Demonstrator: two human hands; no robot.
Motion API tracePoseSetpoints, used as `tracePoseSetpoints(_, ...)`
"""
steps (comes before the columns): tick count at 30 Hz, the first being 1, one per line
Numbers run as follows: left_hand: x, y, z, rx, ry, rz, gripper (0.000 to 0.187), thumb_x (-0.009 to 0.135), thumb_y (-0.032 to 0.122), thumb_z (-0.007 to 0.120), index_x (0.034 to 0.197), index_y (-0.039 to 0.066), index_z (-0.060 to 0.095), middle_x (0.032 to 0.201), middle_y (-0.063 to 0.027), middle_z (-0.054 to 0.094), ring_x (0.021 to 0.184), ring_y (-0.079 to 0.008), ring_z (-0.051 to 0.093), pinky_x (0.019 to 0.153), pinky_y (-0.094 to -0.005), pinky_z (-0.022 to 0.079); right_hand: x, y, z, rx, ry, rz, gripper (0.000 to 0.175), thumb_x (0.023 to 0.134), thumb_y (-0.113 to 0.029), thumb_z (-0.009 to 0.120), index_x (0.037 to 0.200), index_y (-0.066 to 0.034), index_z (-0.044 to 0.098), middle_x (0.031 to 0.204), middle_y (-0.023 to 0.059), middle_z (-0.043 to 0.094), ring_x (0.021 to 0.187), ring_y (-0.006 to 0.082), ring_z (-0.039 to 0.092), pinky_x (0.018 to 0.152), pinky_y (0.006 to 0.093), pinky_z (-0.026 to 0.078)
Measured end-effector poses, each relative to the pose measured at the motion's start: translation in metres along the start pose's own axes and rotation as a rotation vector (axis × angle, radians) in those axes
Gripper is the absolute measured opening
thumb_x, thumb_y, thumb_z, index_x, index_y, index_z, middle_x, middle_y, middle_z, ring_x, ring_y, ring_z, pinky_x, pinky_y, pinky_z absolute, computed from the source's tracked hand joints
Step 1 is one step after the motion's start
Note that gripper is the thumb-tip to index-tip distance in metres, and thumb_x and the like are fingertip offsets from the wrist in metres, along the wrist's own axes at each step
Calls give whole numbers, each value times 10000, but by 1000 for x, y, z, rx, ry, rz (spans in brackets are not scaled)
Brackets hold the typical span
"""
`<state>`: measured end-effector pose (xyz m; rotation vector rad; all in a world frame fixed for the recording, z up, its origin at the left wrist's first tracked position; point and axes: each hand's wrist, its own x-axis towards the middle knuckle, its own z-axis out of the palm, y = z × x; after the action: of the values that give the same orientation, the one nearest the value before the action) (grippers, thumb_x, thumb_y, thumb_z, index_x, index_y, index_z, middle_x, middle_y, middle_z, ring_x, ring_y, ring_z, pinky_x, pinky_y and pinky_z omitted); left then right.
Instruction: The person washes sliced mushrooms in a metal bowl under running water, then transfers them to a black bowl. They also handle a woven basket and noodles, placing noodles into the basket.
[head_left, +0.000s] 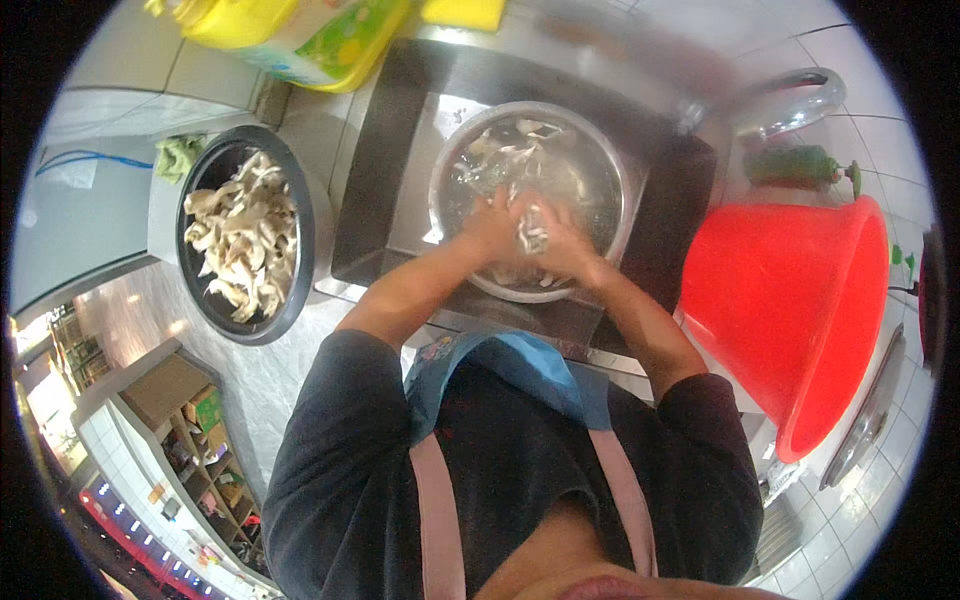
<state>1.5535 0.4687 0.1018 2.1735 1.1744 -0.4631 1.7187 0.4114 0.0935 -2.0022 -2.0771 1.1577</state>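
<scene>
A round metal basin (619, 187) of water stands in a steel sink (409, 165) before me. Pieces of mushroom (540, 129) float in it, mostly towards its far side. Both my hands are in the basin, close together near its middle. My left hand (491, 229) and my right hand (559, 236) have some pale mushroom pieces (532, 231) between them; water and blur hide whether the fingers are closed on these. Left of the sink, an oval-looking black bowl (304, 255) holds a heap of torn oyster mushrooms (251, 232).
A large red plastic tub (757, 292) lies tilted right of the sink, with a green pump bottle (795, 166) and the curved metal faucet (795, 105) beyond it. A yellow plastic container (300, 37) stands behind at the left. A green cloth (178, 157) touches the black bowl's side.
</scene>
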Motion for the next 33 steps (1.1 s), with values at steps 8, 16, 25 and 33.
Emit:
tracePoseSetpoints(8, 62, -30, 35, -239, 3, -48, 782, 697, 123, 666, 1380, 137, 285, 1277, -181, 458, 1041, -368, 545, 892, -409, 453, 43, 39, 33, 448, -74, 223, 784, 734, -176, 666, 1396, -86, 257, 1336, 249, 368, 1174, 376, 438, 967, 428, 371)
tracePoseSetpoints(16, 15, -24, -36, -1509, -312, 25, 582, 721, 134, 640, 1247, 43, 408, 1045, -117, 591, 913, -196, 582, 798, -323, 476, 22, 26, -29, 1256, -132, 57, 824, 729, -106, 671, 1410, -43, 210, 1319, 157, 420, 1142, 254, 481, 931, 371, 422)
tracePoseSetpoints(25, -18, 34, -69, -1691, 89, 108, 712, 850, 436, 565, 1366, 26, 295, 1339, -142, 392, 1221, -241, 394, 989, -356, 349, 15, -45, -53, 1159, 438, 40, 586, 910, -427, 461, 1314, -6, 400, 1338, 151, 426, 1219, 255, 420, 1037, 340, 287)
tracePoseSetpoints(33, -27, 68, -84, -1411, 602, 92, 509, 888, 453, 479, 1120, 6, 551, 1077, -137, 591, 974, -200, 533, 861, -338, 413, 3, -81, -79, 835, 748, -112, 403, 916, -334, 420, 1114, -4, 537, 1087, 202, 570, 1039, 326, 534, 895, 392, 390)
